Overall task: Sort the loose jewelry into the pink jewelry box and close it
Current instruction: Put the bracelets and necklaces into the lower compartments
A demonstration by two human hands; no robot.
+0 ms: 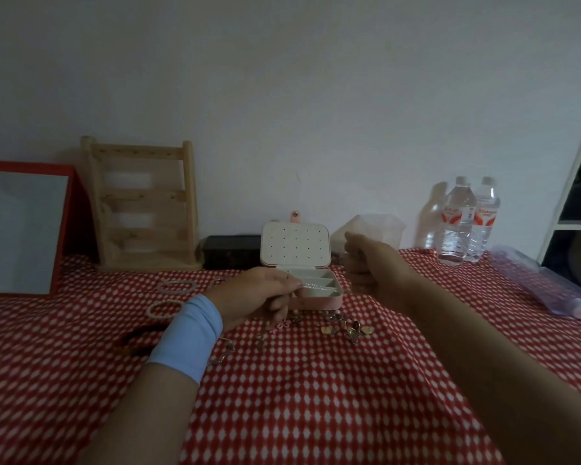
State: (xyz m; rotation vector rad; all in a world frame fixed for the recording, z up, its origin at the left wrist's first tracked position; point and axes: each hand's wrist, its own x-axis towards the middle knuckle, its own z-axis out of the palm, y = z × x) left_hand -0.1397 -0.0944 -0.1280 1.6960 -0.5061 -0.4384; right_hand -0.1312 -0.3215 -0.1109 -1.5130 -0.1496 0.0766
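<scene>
The pink jewelry box [329, 301] stands open on the red patterned cloth, its dotted lid [295, 244] upright. My left hand [259, 293] grips the box's left side, fingertips over the front compartments. My right hand [369, 263] hovers to the right of the lid with fingers curled; a small metal piece shows at its fingers, too small to name. Loose earrings and charms [346, 327] lie in front of the box. Two pale bead bracelets [176, 286] [163, 308] and a dark bracelet [138, 333] lie to the left.
A red-framed mirror [21, 229] and a wooden rack [145, 203] stand at the back left, with a dark box [232, 251] beside them. Two water bottles [467, 219] and a clear container [376, 229] stand at the back right. A plastic sleeve [544, 286] lies far right.
</scene>
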